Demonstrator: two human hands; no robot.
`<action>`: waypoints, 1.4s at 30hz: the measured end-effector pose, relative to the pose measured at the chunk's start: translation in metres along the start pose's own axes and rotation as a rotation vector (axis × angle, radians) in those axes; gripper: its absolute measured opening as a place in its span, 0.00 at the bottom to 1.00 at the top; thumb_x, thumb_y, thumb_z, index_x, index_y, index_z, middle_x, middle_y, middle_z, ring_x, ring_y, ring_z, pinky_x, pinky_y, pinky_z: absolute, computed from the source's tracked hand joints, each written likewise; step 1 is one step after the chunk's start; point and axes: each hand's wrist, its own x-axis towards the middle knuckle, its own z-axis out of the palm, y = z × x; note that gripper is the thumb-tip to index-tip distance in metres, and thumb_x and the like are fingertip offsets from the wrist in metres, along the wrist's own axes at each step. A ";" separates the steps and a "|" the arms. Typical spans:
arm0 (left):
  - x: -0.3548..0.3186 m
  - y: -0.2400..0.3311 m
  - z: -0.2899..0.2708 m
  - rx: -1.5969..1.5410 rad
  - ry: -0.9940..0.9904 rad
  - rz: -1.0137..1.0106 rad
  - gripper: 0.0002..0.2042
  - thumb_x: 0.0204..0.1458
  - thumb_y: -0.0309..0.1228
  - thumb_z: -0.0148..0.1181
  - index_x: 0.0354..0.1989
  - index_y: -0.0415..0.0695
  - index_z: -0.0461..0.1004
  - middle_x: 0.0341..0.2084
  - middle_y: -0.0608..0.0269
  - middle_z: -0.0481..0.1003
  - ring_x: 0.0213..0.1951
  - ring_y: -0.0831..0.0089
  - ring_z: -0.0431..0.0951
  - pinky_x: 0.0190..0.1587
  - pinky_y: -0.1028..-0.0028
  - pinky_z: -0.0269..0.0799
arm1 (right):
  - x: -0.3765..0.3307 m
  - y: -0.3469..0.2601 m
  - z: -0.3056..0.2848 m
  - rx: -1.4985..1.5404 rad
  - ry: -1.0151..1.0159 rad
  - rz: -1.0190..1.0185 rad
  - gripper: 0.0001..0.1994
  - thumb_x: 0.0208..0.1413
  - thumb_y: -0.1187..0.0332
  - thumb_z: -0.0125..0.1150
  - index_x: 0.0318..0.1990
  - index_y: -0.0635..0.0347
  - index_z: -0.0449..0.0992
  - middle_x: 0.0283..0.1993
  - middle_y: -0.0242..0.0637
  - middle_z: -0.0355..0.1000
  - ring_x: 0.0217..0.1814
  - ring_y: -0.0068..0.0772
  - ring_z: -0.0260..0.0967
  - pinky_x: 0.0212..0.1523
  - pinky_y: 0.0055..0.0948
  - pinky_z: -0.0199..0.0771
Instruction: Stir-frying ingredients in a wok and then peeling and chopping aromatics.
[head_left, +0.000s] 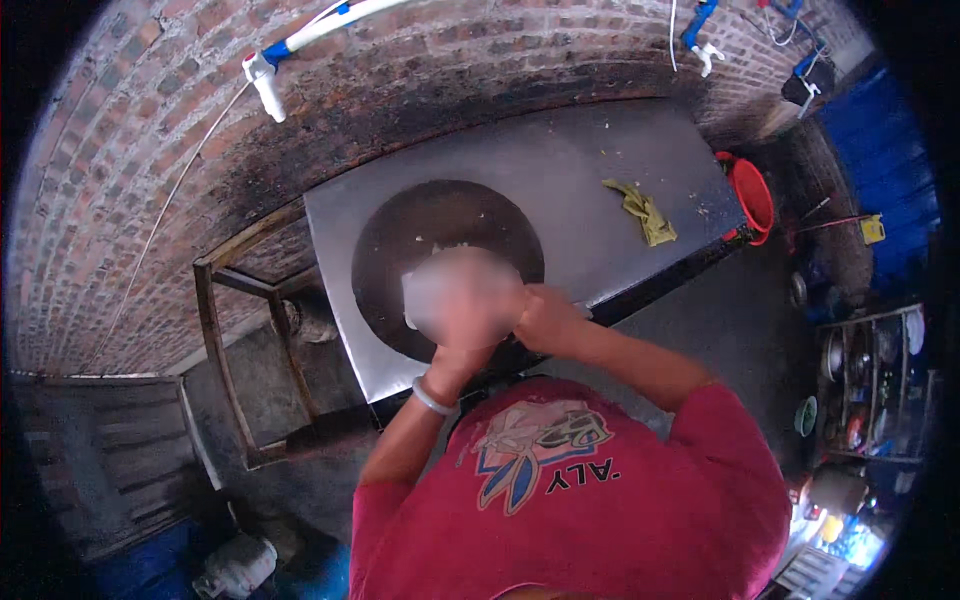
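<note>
A large dark brown round surface (pixel 430 220), either a wok or a board, takes up the left part of a grey metal worktop (pixel 620 150). Small pale bits lie on it. Over its near edge my two hands come together. A blurred patch covers most of my left hand (pixel 465 325), so its fingers cannot be made out; a pale bracelet (pixel 435 397) circles that wrist. Just right of it, my right hand (pixel 548 318) is closed, and what it grips is hidden in the blur. A whitish thing (pixel 410 300) shows at the blur's left side.
A crumpled yellow-green cloth (pixel 645 212) lies on the worktop's right part. Beyond the right end stands a red basin (pixel 752 200). An empty-looking frame (pixel 210 320) adjoins the left end. Behind runs a brick wall (pixel 200 110) with a white tap (pixel 265 85). Shelves (pixel 875 380) stand far right.
</note>
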 end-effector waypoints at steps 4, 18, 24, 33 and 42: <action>0.005 -0.001 0.003 -0.012 0.021 0.018 0.53 0.26 0.47 0.74 0.67 0.59 0.50 0.67 0.46 0.42 0.67 0.40 0.39 0.60 0.36 0.41 | -0.004 -0.001 -0.011 -0.107 -0.151 0.003 0.11 0.39 0.73 0.57 0.34 0.60 0.67 0.34 0.45 0.68 0.37 0.51 0.68 0.36 0.45 0.70; -0.005 -0.059 0.018 -0.044 0.076 -0.368 0.40 0.36 0.45 0.69 0.61 0.48 0.59 0.65 0.42 0.46 0.66 0.40 0.41 0.60 0.38 0.45 | -0.017 0.053 -0.051 0.202 -0.083 0.603 0.13 0.45 0.67 0.60 0.38 0.63 0.70 0.39 0.50 0.72 0.41 0.51 0.72 0.42 0.45 0.71; -0.006 -0.040 0.033 -0.221 0.153 -0.373 0.35 0.40 0.40 0.67 0.59 0.45 0.62 0.61 0.40 0.53 0.64 0.39 0.47 0.61 0.46 0.50 | 0.019 0.076 0.046 -0.005 -0.076 0.796 0.13 0.48 0.66 0.55 0.39 0.66 0.70 0.37 0.55 0.72 0.40 0.54 0.72 0.41 0.46 0.72; -0.046 -0.051 0.029 -0.311 0.328 -0.457 0.28 0.42 0.31 0.66 0.54 0.42 0.67 0.57 0.41 0.59 0.61 0.40 0.54 0.61 0.53 0.53 | 0.058 0.046 0.020 -0.003 -0.243 0.414 0.10 0.48 0.69 0.51 0.36 0.63 0.73 0.36 0.51 0.73 0.38 0.54 0.72 0.40 0.49 0.72; -0.066 -0.045 0.026 -0.364 0.398 -0.615 0.24 0.42 0.28 0.65 0.52 0.42 0.69 0.55 0.43 0.61 0.59 0.43 0.56 0.60 0.54 0.56 | 0.098 0.104 0.053 -0.073 -0.283 0.081 0.09 0.47 0.71 0.49 0.35 0.61 0.71 0.34 0.50 0.73 0.36 0.56 0.71 0.37 0.50 0.71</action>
